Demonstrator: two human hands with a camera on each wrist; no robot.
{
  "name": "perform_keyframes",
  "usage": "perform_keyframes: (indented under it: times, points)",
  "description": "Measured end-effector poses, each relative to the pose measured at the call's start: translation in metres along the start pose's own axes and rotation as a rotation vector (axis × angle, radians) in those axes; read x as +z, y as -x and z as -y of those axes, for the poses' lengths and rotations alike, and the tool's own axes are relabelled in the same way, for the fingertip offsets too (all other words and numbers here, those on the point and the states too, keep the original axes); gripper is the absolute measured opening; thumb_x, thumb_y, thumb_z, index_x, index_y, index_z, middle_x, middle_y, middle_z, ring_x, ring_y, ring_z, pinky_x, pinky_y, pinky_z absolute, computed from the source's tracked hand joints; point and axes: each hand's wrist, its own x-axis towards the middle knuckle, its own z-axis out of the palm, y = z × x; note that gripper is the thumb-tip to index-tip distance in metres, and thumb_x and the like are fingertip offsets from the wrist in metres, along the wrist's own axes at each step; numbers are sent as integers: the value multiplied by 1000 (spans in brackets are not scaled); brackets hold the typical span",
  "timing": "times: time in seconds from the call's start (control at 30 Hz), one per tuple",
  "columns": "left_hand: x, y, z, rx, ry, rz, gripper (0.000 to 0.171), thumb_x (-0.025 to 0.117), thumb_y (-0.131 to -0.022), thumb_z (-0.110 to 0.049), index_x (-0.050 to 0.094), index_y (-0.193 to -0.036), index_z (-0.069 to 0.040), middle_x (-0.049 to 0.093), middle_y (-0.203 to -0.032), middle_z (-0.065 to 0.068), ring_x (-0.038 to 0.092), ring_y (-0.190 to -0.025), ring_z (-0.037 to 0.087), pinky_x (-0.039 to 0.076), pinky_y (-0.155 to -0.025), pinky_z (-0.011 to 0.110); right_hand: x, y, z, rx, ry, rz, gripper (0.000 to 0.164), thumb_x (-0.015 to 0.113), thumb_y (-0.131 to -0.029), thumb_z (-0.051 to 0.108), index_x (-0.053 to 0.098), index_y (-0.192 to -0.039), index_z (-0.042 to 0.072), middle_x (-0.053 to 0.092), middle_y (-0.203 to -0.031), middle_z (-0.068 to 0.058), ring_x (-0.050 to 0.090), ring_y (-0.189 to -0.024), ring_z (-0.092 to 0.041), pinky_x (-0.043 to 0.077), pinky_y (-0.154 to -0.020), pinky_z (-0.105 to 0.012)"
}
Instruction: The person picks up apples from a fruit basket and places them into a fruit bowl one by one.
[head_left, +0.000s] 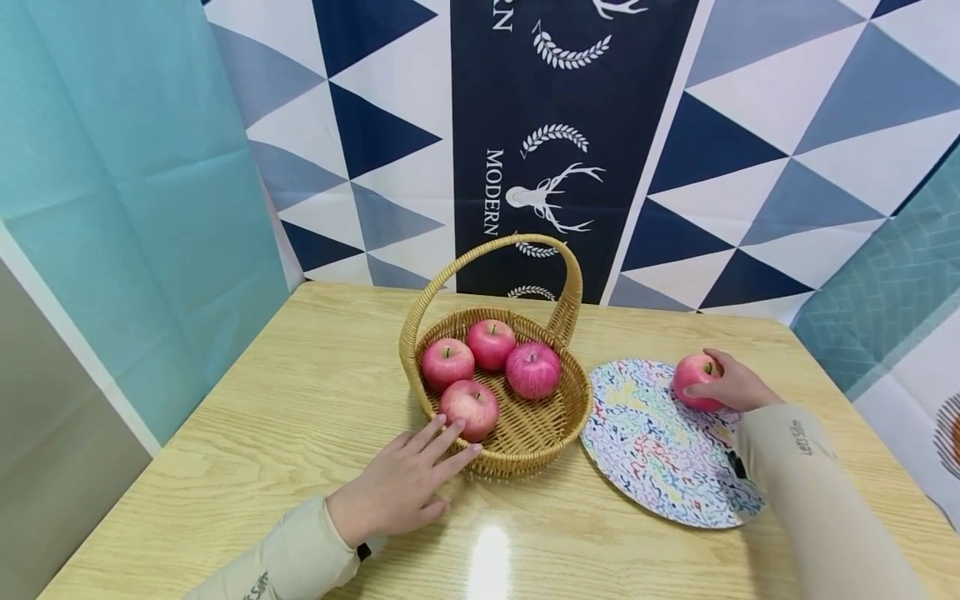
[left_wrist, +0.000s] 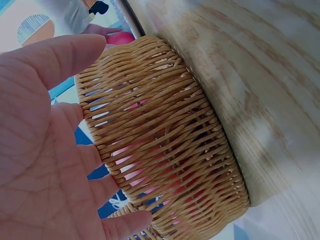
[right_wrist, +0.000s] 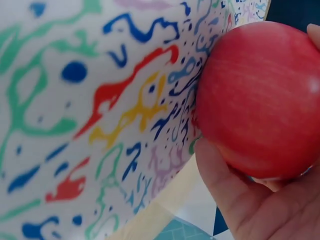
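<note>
One apple (head_left: pixel 690 373) is in the right hand (head_left: pixel 737 385), thumb and fingers gripping its sides, with the patterned plate (head_left: pixel 633 446) right below the grip (can't tell if it's fully resting there). I'd guess it's firm, fairly hefty, a bit slippery and easily bruised, so hold it round the widest part. Left hand (head_left: pixel 393 492) grips nothing, fingers spread against the basket (head_left: pixel 525 463) rim, four more apples (head_left: pixel 468 410) at or beyond its fingertips.
</note>
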Motion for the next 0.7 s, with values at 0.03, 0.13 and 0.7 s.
perform_keyframes:
  times: [0.03,0.13,0.7]
  points:
    - [0,0,0,0,-1,-1,66,63,-89,-41,41,-146,-18,36,-150,14,35,-136,33,44,-95,47,0,1,-1,-6,1,-9,117,76,-76,47,1,-147,-9,18,-140,-41,25,-121,-57,32,-96,-68]
    - [-1,0,0,1,-1,-5,66,64,-88,-41,41,-146,-18,37,-150,14,35,-136,33,44,-95,47,-2,5,-2,-22,18,-45,110,72,-80,48,7,-146,-11,23,-137,-42,29,-119,-57,35,-94,-66]
    - [0,0,-1,6,25,-11,66,65,-88,-40,42,-145,-16,36,-150,15,35,-136,35,44,-94,47,-8,11,17,-118,-54,-314,81,57,-93,41,19,-150,-3,21,-143,-40,26,-125,-60,38,-89,-68]
